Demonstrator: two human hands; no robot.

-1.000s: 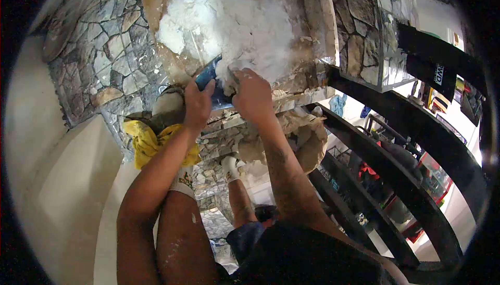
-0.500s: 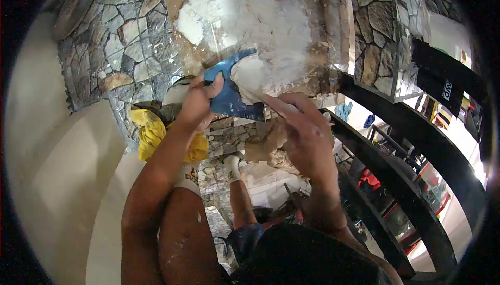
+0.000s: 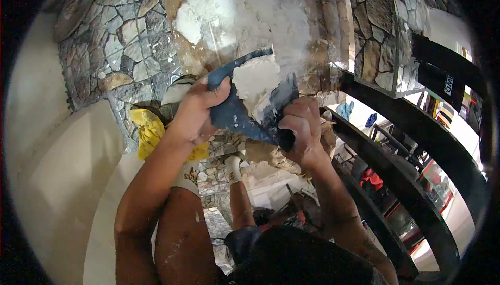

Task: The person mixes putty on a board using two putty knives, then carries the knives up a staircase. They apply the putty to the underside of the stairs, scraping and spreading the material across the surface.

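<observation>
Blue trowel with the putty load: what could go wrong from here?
1. The white putty sits heaped on the tilted blue trowel; it could slide off onto the legs below.
2. The right hand works a second blade close to the left hand; a slip might nick the fingers.

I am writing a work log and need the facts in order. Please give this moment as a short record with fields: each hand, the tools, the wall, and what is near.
left hand: left hand grips a blue plastic scraper
right hand: right hand holds a dark putty knife against the scraper
material: white putty heaped on the scraper
wall: stone-pattern wall with a white filled patch
nearby: yellow cloth below the left hand; black curved railing at right
</observation>
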